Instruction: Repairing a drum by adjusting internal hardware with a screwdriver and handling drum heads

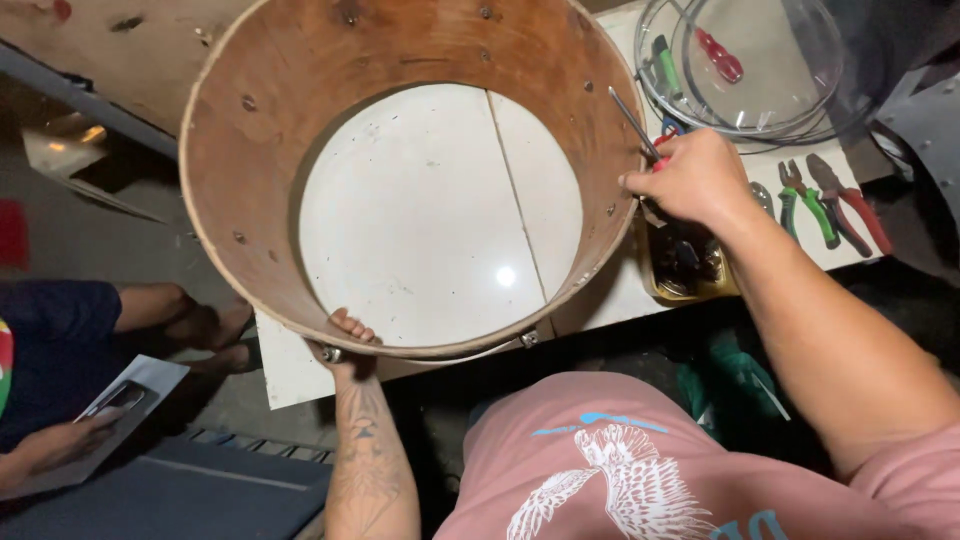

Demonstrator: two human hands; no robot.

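A large round wooden drum shell (260, 150) stands open-side-up on a white tiled table (290, 370). My left hand (345, 335) grips the shell's near rim, fingers curled over the edge. My right hand (695, 175) is closed around a red-handled screwdriver (632, 122), whose metal shaft points up and left over the shell's right rim. Small bolts dot the shell's inner wall.
Right of the shell lie green-handled pliers (812, 205), red-handled pliers (850, 205), a small tray of dark parts (685, 260) and metal hoops (740, 70) with a red screwdriver inside. Another person's arm holding a phone (115, 400) sits at the lower left.
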